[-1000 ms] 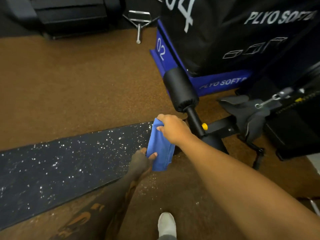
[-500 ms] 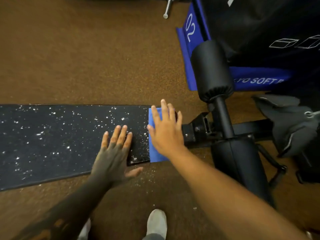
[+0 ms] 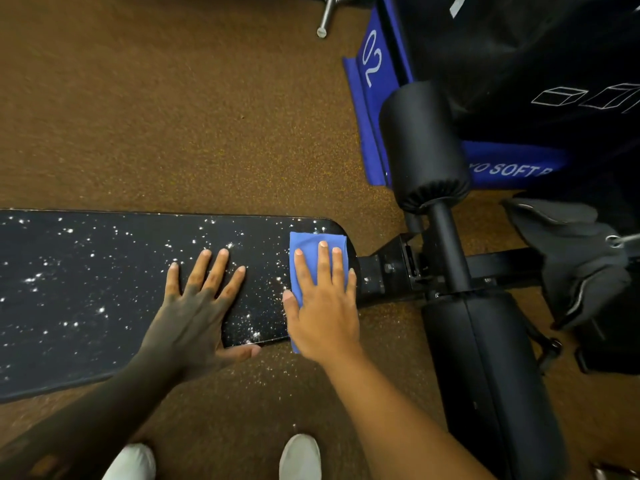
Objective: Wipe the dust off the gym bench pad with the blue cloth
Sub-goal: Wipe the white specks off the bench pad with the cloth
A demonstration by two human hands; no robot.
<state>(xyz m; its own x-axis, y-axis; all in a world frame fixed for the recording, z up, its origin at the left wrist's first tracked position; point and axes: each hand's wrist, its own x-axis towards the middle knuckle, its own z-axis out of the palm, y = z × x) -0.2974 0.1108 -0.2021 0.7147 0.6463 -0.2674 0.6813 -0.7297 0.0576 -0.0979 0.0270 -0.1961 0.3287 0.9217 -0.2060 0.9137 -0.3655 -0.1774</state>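
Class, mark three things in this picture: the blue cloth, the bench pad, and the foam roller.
blue cloth [image 3: 306,243]: head view, bare upper corner above the fingers.
bench pad [image 3: 104,271]: head view, dusty top surface.
foam roller [image 3: 424,143]: head view, middle of its black side.

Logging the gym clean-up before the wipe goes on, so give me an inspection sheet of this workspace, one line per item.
Surface: bench pad dark, white dust specks over most of it.
Job's things: blue cloth flat on the pad's right end.
Clutter: fallen specks on the brown floor.
Grippers: right hand flat on the cloth; left hand flat on the bare pad, fingers spread.
Cables: nothing seen.
Surroundings: foam roller, plyo box, white shoes.
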